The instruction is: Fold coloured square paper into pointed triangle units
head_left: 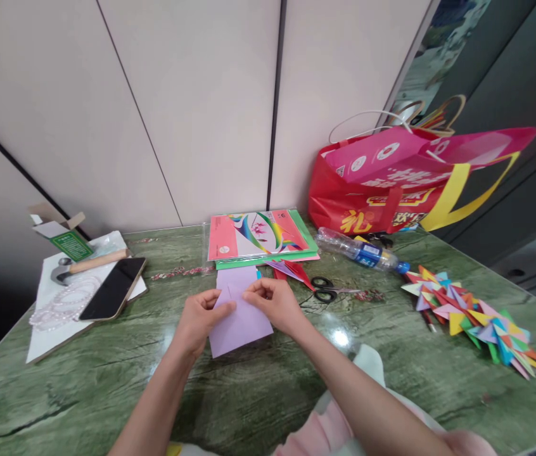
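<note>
Both hands hold a sheet of light purple paper (242, 326) above the green marbled table (130, 386). My left hand (201, 320) pinches it at the left side, thumb lying on top. My right hand (277, 303) pinches it near the upper right, fingertips close to a short line in the paper. Beyond it lies more light purple paper (237, 277), partly covered. A red and purple folded paper piece (294, 272) rests just past my right hand, beside black-handled scissors (327, 290).
Behind the hands lies a pack of coloured paper (258, 234). A phone (113, 288), a hammer (90, 263), beads (66, 304) and a small green box (71, 244) sit at left. To the right are a plastic bottle (363, 250), folded paper stars (477, 316) and a red bag (377, 183).
</note>
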`<state>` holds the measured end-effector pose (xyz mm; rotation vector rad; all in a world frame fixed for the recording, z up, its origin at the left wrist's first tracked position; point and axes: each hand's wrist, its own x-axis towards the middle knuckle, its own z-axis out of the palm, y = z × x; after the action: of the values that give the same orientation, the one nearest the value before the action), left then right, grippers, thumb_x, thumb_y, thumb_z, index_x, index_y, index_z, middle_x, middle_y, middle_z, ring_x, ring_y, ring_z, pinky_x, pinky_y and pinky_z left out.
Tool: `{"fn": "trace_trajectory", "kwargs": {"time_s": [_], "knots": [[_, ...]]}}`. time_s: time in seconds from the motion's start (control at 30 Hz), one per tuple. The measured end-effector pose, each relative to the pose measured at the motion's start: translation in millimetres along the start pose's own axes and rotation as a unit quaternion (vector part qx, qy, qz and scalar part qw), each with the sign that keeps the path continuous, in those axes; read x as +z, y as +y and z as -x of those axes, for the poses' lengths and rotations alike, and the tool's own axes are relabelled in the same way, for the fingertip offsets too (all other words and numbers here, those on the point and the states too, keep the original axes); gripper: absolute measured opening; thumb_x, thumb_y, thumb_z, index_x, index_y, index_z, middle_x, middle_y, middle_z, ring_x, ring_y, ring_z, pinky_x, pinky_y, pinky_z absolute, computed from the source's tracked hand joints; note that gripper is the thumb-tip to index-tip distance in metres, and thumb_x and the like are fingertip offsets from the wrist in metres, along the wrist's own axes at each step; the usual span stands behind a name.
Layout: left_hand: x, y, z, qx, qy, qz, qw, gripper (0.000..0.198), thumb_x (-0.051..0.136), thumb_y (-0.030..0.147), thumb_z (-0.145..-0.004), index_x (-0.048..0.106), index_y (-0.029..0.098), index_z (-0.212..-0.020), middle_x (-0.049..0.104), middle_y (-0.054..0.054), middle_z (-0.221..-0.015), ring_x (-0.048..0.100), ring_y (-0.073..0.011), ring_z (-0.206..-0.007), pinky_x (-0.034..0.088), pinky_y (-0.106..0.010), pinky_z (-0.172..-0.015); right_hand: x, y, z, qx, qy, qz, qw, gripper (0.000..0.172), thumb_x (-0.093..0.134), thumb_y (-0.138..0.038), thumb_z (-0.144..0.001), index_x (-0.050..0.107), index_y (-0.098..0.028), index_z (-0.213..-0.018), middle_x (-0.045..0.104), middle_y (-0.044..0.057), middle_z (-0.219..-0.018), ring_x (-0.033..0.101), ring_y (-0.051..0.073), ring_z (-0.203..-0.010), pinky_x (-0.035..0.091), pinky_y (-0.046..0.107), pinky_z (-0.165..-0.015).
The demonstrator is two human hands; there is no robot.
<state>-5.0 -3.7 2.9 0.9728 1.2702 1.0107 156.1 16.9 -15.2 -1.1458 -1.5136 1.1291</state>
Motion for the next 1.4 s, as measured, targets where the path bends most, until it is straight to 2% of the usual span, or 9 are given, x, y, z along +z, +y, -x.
{"fn": "trace_trajectory", "kwargs": {"time_s": [0.13, 0.4, 0.47, 0.67, 0.87, 1.1, 1.3, 1.4], "knots": [[1.3, 0.2, -0.4, 0.011, 0.005, -0.005, 1.0, 0.031, 0.078, 0.029, -0.05, 0.067, 0.013, -0.074, 0.07, -0.003, -0.066, 0.06, -0.0141, -0.053, 0.045, -0.022, -0.049, 1.6, 2.9, -2.3, -0.021, -0.009, 0.0, 1.0, 0.01, 0.058, -0.024, -0.072, 0.063, -0.016, -0.07, 0.063, 0.001, -0.067, 0.053, 0.013, -0.062, 0.04, 0.025, -0.059], [7.6, -0.8, 0.8, 0.008, -0.083, -0.052, 0.995, 0.027, 0.075, 0.03, -0.054, 0.063, 0.013, -0.072, 0.067, -0.002, -0.067, 0.057, -0.0126, -0.056, 0.044, -0.022, -0.053, 4.5, 5.3, -2.7, -0.022, -0.009, 0.013, 1.0, 0.009, 0.055, -0.02, -0.069, 0.06, -0.016, -0.063, 0.06, 0.0, -0.062, 0.053, 0.012, -0.06, 0.041, 0.024, -0.059], [7.8, -1.0, 0.6, 0.021, -0.088, -0.058, 0.994, 0.028, 0.074, 0.032, -0.056, 0.062, 0.013, -0.073, 0.065, -0.002, -0.067, 0.057, -0.0127, -0.058, 0.043, -0.021, -0.053, 4.8, 5.5, -2.6, -0.02, -0.013, 0.027, 0.999, 0.008, 0.055, -0.018, -0.068, 0.061, -0.016, -0.062, 0.06, 0.0, -0.061, 0.053, 0.012, -0.058, 0.041, 0.023, -0.058], [6.5, -1.7, -2.1, 0.108, -0.018, -0.111, 0.988, 0.025, 0.068, 0.038, -0.062, 0.06, 0.014, -0.066, 0.06, -0.001, -0.062, 0.052, -0.0116, -0.057, 0.037, -0.019, -0.05, 6.3, 7.2, -1.5, -0.013, -0.054, 0.032, 0.998, 0.01, 0.056, -0.019, -0.068, 0.062, -0.014, -0.062, 0.062, 0.001, -0.061, 0.052, 0.011, -0.058, 0.04, 0.022, -0.057], [5.7, -4.1, -3.7, 0.112, 0.024, -0.138, 0.984, 0.022, 0.068, 0.035, -0.06, 0.061, 0.014, -0.058, 0.058, 0.0, -0.055, 0.048, -0.0104, -0.05, 0.034, -0.02, -0.047, 7.2, 8.6, -1.1, -0.002, -0.058, 0.069, 0.996, 0.009, 0.054, -0.016, -0.066, 0.061, -0.015, -0.059, 0.062, 0.0, -0.059, 0.053, 0.011, -0.057, 0.039, 0.021, -0.055], [0.5, -1.6, -6.0, 0.104, 0.1, -0.069, 0.987, 0.021, 0.072, 0.031, -0.053, 0.063, 0.013, -0.057, 0.06, 0.001, -0.053, 0.048, -0.0091, -0.048, 0.034, -0.019, -0.047, 4.5, 7.8, -2.5, -0.002, -0.024, 0.084, 0.996, 0.009, 0.053, -0.013, -0.062, 0.06, -0.016, -0.057, 0.064, 0.0, -0.061, 0.057, 0.013, -0.06, 0.042, 0.023, -0.058], [-22.3, 3.4, -15.5, 0.104, 0.201, 0.013, 0.974, 0.025, 0.076, 0.031, -0.047, 0.065, 0.012, -0.059, 0.06, 0.001, -0.051, 0.045, -0.0074, -0.045, 0.031, -0.017, -0.042, -5.4, 12.2, -8.5, 0.027, 0.031, 0.07, 0.997, 0.009, 0.053, -0.016, -0.063, 0.059, -0.016, -0.057, 0.06, 0.0, -0.055, 0.053, 0.012, -0.053, 0.04, 0.022, -0.05], [-25.3, 5.6, -16.1, 0.094, 0.174, 0.006, 0.98, 0.027, 0.078, 0.032, -0.045, 0.066, 0.012, -0.058, 0.062, 0.0, -0.052, 0.048, -0.0083, -0.046, 0.033, -0.018, -0.043, -6.0, 11.4, -9.7, 0.014, 0.054, 0.023, 0.998, 0.009, 0.054, -0.021, -0.068, 0.06, -0.016, -0.065, 0.062, 0.001, -0.061, 0.055, 0.013, -0.056, 0.043, 0.023, -0.053]]}}
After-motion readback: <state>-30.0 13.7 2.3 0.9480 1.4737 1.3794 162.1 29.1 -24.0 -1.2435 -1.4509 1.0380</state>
